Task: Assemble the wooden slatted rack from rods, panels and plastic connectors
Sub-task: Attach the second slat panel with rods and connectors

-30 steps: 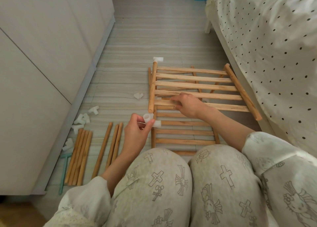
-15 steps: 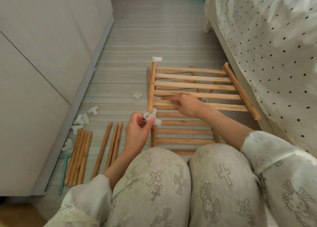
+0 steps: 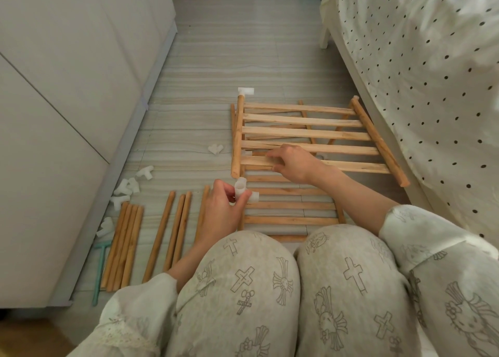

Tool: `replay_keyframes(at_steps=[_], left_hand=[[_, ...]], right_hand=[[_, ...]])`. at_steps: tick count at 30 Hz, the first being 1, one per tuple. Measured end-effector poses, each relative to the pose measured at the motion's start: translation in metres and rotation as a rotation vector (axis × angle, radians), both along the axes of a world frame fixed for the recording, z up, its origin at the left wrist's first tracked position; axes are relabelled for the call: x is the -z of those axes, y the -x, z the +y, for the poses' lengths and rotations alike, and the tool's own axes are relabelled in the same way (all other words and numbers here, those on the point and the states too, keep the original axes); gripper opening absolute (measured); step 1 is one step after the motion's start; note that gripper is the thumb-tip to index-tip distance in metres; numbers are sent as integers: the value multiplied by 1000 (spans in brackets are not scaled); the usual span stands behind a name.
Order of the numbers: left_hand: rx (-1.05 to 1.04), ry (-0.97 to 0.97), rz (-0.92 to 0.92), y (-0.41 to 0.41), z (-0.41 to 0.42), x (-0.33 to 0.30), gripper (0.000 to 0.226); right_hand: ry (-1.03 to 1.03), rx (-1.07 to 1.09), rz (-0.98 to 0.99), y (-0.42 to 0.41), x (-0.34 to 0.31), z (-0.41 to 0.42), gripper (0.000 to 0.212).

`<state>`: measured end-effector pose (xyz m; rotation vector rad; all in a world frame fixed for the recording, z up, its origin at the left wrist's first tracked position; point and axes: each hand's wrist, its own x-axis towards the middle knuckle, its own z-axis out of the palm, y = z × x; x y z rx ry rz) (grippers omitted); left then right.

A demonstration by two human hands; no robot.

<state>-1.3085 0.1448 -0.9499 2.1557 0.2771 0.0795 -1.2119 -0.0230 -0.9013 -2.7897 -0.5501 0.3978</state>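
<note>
A white connector (image 3: 244, 194) is pinched in the left hand (image 3: 221, 210), just below the near end of the upper panel's (image 3: 310, 135) left rail, beside loose rods (image 3: 127, 246) lying along the cabinet (image 3: 67, 113). The panel's nearest slat is gripped by the curled right hand (image 3: 291, 163); a second panel (image 3: 291, 210) lies beneath. Bare floor (image 3: 243, 46) is seen beyond, bounded by cabinet and bed (image 3: 432, 86).
</note>
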Motion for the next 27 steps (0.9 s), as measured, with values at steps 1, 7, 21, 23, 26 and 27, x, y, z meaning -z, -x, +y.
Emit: replay_keyframes(at_steps=[1,7,21,23,26,27], left_hand=[[-2,-11,-7,0,-1,1,26],[-37,33,-52,6,2,8,22],[83,5,-175,27,19,4,12],[97,-1,-185,28,20,5,13],[98,4,-181,27,23,9,13],[96,4,-180,26,23,10,13]], right_hand=[[0,1,2,0,0,0,42],[-6,-6,6,1,4,-1,40],[27,-46,16,-1,14,6,43],[49,-53,19,-2,17,9,43],[68,-60,27,-4,21,9,43],[74,-62,30,-5,22,8,43]])
